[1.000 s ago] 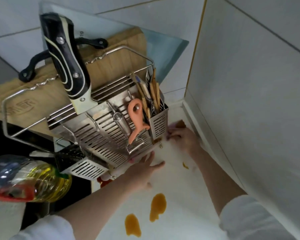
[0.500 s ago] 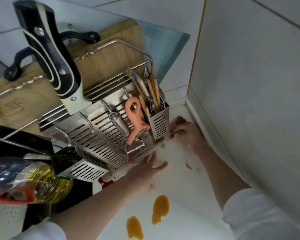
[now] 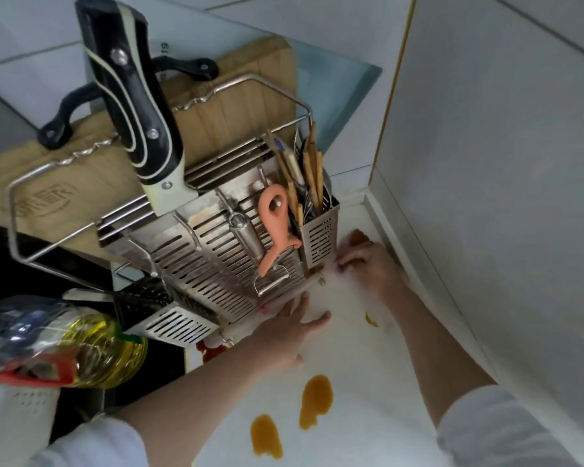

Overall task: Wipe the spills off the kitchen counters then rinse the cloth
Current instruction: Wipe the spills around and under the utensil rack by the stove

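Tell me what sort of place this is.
Most likely a home kitchen: a steel utensil rack holding a knife and chopsticks, a cooking-oil bottle, and a tiled white counter.

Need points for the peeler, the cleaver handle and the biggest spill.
orange peeler (image 3: 274, 220), head view, on its looped handle.
cleaver handle (image 3: 132, 106), head view, on the black middle between rivets.
biggest spill (image 3: 315, 400), head view, on the centre of the orange puddle.

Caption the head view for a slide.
Both hands, left hand and right hand, at the steel utensil rack; orange spills on the white counter.
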Available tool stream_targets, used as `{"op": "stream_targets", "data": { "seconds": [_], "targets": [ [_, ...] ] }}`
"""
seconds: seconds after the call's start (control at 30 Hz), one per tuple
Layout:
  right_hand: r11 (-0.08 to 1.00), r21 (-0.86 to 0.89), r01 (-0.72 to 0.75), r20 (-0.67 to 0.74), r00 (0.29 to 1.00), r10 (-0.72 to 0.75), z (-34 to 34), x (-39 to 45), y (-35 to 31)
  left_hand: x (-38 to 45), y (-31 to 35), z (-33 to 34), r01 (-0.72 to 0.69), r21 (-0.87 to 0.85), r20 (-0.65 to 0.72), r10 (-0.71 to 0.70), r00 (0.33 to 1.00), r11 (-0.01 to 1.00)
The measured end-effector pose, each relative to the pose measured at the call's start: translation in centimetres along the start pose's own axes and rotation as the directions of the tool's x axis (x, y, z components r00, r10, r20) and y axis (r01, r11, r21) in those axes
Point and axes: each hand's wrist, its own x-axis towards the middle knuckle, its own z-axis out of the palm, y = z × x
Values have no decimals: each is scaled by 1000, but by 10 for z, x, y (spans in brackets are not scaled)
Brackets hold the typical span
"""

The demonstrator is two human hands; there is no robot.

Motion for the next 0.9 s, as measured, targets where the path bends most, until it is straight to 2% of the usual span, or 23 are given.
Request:
{"op": "stream_targets", "data": {
  "seconds": [0.03,0.07,0.1,0.13,0.17,0.2,0.23,0.27,0.33,0.37,0.43,0.5,0.53,0.57,0.6,0.67,0.73,0.77,0.8,0.83,0.9],
  "targets": [
    [995,-89,41,-6,999,-42,0,10,-9,0,0,-1,2,-1,1,-2,1000,1000],
    [993,-104,-54,0,999,55,-1,23,-32,0,0,-1,3,0,1,-3,1000,1000],
    [986,-148,-74,32,996,79,-6,31,-51,1,0,-1,3,-1,0,-3,1000,1000],
    [991,-133,6,59,998,2,-10,34,-56,1,0,-2,4,-1,0,-4,1000,1000],
    [987,-130,96,23,995,-93,-10,34,-56,1,-1,-1,7,3,6,-7,1000,1000],
    [992,-90,85,-43,995,-89,-9,33,-51,1,-2,0,10,6,15,-10,1000,1000],
    [991,-91,96,-49,994,-101,-8,24,-44,1,-2,1,14,4,20,-14,1000,1000],
    [988,-106,115,-4,993,-116,-10,10,-30,3,-2,2,12,4,22,-12,1000,1000],
    [969,-247,2,88,996,21,-11,-32,-1,3,-3,4,13,-8,21,-13,1000,1000],
    [952,-304,-29,78,995,55,-8,-52,11,3,-3,5,12,-14,24,-12,1000,1000],
    [957,-288,-27,7,1000,30,-5,-68,14,4,-3,3,14,-19,28,-13,1000,1000],
    [998,-65,25,-25,999,-27,-9,-49,-8,4,-2,1,16,-8,41,-16,999,1000],
    [983,181,14,-49,999,-5,-11,-30,-19,6,-1,-1,12,0,35,-12,999,1000],
    [953,302,17,-72,997,5,-11,-13,-28,5,0,-2,13,7,33,-14,999,1000],
    [917,399,-14,-120,991,67,-14,1,-40,3,0,-2,19,12,39,-19,999,1000],
    [893,444,-74,-117,983,139,-16,7,-46,0,0,-1,26,15,35,-26,999,1000],
    [935,354,-4,-85,996,37,-15,3,-40,0,-2,1,19,11,23,-20,1000,1000],
    [977,215,-3,23,1000,-2,-14,1,-34,1,-2,2,17,10,23,-17,1000,1000],
    [991,118,-63,127,991,48,-12,-8,-26,2,-3,3,19,7,27,-19,999,1000],
    [995,-11,-96,143,985,97,-11,-19,-14,2,-3,4,23,-1,36,-23,999,1000],
    [989,9,-147,144,979,144,-7,-42,3,5,-3,4,22,-6,42,-21,999,1000]
  ]
}}
